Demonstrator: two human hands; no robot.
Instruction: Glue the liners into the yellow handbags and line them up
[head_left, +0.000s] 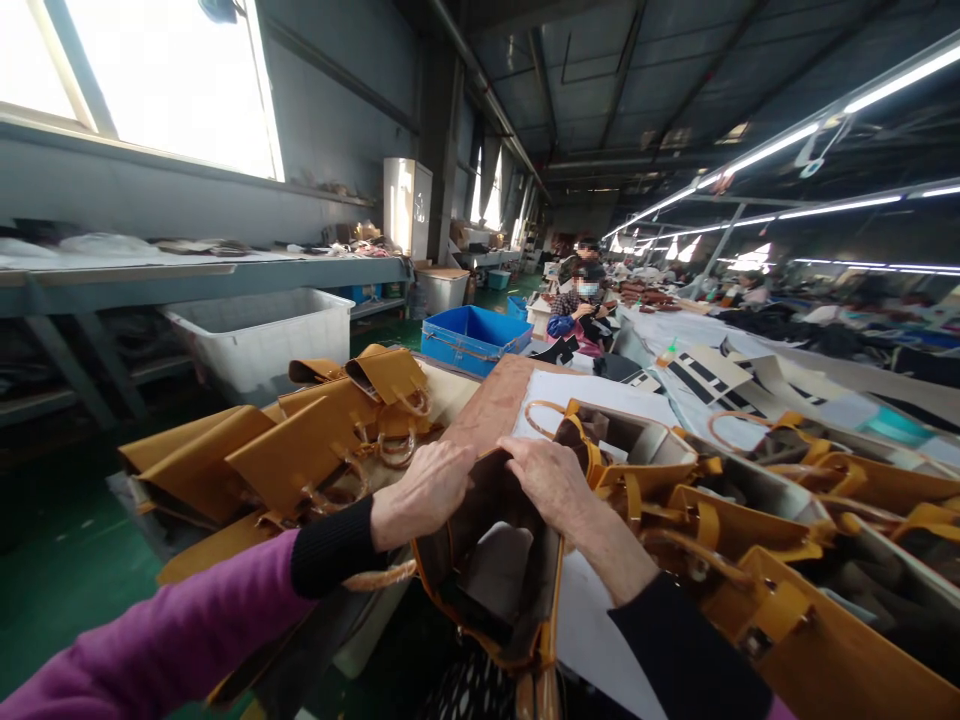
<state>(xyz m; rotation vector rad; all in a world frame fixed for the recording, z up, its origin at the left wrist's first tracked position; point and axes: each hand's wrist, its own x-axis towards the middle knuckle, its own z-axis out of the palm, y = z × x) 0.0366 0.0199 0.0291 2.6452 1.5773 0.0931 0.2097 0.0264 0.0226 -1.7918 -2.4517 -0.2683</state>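
An open mustard-yellow handbag (491, 575) with a dark lining stands at the near edge of the worktable (495, 400), its mouth facing me. My left hand (424, 490) curls over the bag's left rim with the fingers closed on it. My right hand (551, 480) grips the right rim in the same way. A braided round handle (379, 577) hangs below my left wrist. Right of my hands, a row of similar mustard bags (750, 510) lies on the table.
A pile of mustard bags (300, 440) sits on a cart at my left. Behind it stand a white tub (259, 340) and a blue crate (472, 335). Other people work farther along the long table, and a shelf runs under the windows on the left.
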